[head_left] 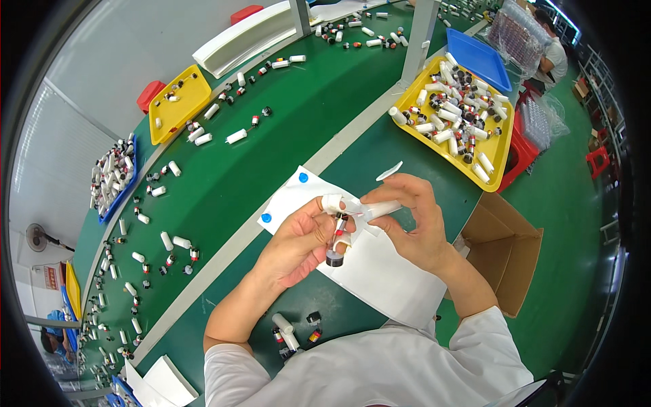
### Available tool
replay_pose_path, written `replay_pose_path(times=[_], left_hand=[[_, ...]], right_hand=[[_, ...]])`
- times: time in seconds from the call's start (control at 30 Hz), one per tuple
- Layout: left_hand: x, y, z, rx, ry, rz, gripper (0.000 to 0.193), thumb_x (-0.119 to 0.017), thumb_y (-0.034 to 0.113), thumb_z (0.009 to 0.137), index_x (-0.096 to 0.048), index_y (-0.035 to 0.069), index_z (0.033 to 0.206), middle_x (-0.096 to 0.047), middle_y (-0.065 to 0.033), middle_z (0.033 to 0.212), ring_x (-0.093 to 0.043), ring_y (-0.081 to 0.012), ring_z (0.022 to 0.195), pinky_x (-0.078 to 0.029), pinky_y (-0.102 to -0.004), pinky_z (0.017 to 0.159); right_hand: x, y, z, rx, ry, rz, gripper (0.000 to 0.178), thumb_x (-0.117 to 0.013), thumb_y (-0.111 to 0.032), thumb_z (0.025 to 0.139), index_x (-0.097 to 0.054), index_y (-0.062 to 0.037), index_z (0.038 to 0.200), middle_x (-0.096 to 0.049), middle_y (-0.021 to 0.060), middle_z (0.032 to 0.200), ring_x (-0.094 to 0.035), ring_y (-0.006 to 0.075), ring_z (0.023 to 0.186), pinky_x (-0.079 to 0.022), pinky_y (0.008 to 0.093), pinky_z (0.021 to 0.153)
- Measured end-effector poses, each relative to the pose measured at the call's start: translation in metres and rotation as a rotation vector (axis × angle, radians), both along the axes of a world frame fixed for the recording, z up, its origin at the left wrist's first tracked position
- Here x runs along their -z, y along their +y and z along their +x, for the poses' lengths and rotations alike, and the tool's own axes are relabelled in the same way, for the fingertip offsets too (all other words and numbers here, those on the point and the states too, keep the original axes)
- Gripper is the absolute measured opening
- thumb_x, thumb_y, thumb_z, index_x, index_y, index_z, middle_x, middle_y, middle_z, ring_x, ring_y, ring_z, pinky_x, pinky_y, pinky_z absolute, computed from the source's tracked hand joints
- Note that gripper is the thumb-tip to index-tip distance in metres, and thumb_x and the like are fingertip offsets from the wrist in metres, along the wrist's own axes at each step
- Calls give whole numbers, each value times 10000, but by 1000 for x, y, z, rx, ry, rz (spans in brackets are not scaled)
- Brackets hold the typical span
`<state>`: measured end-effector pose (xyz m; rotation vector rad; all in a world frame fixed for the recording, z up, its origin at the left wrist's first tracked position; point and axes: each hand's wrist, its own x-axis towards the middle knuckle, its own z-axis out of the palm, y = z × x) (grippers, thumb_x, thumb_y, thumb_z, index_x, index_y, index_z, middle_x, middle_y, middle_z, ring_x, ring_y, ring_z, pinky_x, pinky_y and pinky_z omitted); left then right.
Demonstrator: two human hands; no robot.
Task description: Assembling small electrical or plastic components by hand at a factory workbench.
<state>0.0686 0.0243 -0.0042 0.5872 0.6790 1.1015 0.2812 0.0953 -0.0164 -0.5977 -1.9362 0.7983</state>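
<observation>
My left hand (298, 241) grips a small assembly (336, 259) with a black-and-clear round end and a red band. A white band (331, 203) wraps the tip of one of its fingers. Beside it, my right hand (424, 227) pinches a white cylinder (382, 210), and a thin red wire seems to run between the two pieces. A thin white strip (389, 170) sticks up at the right fingertips. Beneath both hands lie white sheets (380, 278) with two blue round pieces (303, 178) at a far corner. More white cylinders (287, 332) and dark-and-red parts (314, 335) lie near my body.
A yellow tray (500, 173) heaped with similar parts stands to the right, a blue tray (479, 62) behind it. An open cardboard box (502, 261) sits below the table's right edge. Scattered parts line the green belt (224, 176) at left; a metal post (417, 44) rises ahead.
</observation>
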Motion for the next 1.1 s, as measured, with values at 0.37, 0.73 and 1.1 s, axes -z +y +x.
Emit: replay_pose_path(times=[0.37, 0.73, 1.1], left_hand=[[-7, -4, -1, 67, -66, -67, 359, -600, 94, 949, -532, -16, 1284, -622, -136, 1129, -654, -221, 963, -538, -348, 863], [2, -4, 15, -3, -281, -193, 316, -561, 105, 981, -537, -25, 1268, -626, -76, 1120, -640, -167, 971, -518, -312, 865], [-10, -17, 16, 103, -130, -177, 331, -580, 81, 962, -551, -37, 1269, -652, -93, 1072, -649, -185, 904, -530, -314, 826]], right_hand=[[0, -11, -14, -43, 505, -388, 260, -713, 63, 791, -559, -56, 965, -480, 20, 958, -462, 143, 926, -366, 283, 888], [13, -17, -11, -233, 480, -429, 724, -811, 18, 744, -306, -117, 1245, -537, 92, 1139, -536, 167, 1040, -438, 343, 943], [-4, 13, -20, -228, 345, -487, 660, -709, 55, 818, -290, -79, 1311, -575, 141, 1118, -597, 190, 1009, -456, 321, 918]])
